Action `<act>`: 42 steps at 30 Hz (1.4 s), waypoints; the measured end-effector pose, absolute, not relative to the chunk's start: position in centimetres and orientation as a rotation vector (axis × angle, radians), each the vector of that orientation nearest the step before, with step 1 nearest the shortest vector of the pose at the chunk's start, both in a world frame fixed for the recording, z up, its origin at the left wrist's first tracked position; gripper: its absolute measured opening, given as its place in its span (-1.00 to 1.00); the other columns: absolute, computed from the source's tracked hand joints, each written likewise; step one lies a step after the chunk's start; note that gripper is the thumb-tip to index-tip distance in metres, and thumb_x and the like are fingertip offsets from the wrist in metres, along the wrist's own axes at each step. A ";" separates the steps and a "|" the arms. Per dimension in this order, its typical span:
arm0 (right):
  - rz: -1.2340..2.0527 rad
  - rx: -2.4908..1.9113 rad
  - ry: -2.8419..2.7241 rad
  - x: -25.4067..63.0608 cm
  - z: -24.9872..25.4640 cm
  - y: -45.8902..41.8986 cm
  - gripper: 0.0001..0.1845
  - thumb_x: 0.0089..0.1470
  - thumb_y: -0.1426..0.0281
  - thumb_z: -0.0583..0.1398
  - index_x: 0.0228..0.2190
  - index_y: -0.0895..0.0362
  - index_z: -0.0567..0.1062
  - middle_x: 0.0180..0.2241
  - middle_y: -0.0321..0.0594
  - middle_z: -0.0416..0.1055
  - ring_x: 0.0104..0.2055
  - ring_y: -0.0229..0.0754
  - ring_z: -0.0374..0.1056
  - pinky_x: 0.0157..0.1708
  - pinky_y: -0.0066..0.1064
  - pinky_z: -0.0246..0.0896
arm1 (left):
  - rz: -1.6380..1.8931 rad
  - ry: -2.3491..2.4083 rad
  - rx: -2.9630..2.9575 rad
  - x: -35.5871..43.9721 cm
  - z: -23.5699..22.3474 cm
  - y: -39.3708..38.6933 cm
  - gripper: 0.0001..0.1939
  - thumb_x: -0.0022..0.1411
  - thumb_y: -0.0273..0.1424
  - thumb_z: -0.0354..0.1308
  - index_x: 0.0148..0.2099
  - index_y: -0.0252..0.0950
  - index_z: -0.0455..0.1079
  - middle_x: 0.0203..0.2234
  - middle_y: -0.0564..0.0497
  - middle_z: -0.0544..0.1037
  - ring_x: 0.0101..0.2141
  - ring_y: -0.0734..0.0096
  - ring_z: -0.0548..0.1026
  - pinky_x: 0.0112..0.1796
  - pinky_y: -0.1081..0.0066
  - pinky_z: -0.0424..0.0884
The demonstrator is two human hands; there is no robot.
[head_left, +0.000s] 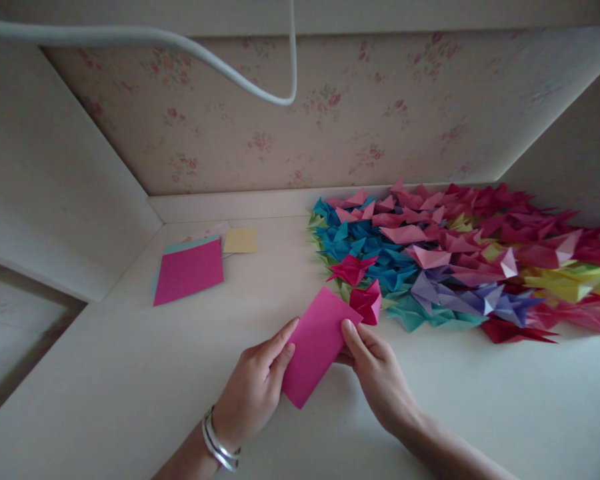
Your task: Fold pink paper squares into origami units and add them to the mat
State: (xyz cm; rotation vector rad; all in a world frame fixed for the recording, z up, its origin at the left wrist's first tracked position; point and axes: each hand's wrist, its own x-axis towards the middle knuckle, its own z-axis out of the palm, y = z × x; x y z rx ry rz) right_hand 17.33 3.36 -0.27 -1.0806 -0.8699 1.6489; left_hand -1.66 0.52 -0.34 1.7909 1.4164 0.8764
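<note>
We find the pink paper left of the folded paper pile, above the near counter, left hand and right hand pinching opposite edges; likely light, creasable, best held by its edges.

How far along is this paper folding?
Apparently done: the heap of folded shapes. In hand: a pink paper, a plain rectangle, held by the left hand and right hand. Probably left: the flat sheets beyond the left hand; their number is unclear.
</note>
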 end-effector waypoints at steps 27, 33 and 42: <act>1.884 -1.003 -1.181 17.2 -1.4 2.7 -0.51 0.21 0.04 0.16 -0.41 0.22 0.57 -0.44 -0.16 0.57 -0.38 -0.11 0.49 -0.21 -0.24 0.44 | 0.920 1.444 1.754 -1.6 0.1 0.4 -0.57 0.44 -0.29 -0.03 0.27 -0.27 0.33 0.06 -0.12 0.57 -0.07 0.28 0.61 -0.06 0.43 0.52; 1.867 -1.108 -1.332 17.3 -1.7 2.2 -0.44 0.18 0.00 0.16 -0.42 0.28 0.59 -0.44 -0.05 0.58 -0.36 -0.05 0.50 -0.29 -0.25 0.44 | 0.924 1.456 1.682 -1.4 0.5 0.3 -0.56 0.43 -0.28 -0.03 0.28 -0.26 0.32 -0.58 0.01 0.64 -0.27 0.22 0.66 -0.26 0.40 0.59; 1.766 -1.104 -1.505 17.4 -1.5 1.9 -0.50 0.19 0.04 0.18 -0.43 0.24 0.59 -0.50 -0.18 0.51 -0.46 -0.20 0.37 -0.42 -0.45 0.27 | 0.902 1.422 1.623 -1.4 0.6 0.2 -0.56 0.43 -0.25 -0.04 0.27 -0.24 0.31 -0.71 0.12 0.46 -0.71 0.43 0.42 -0.66 0.54 0.36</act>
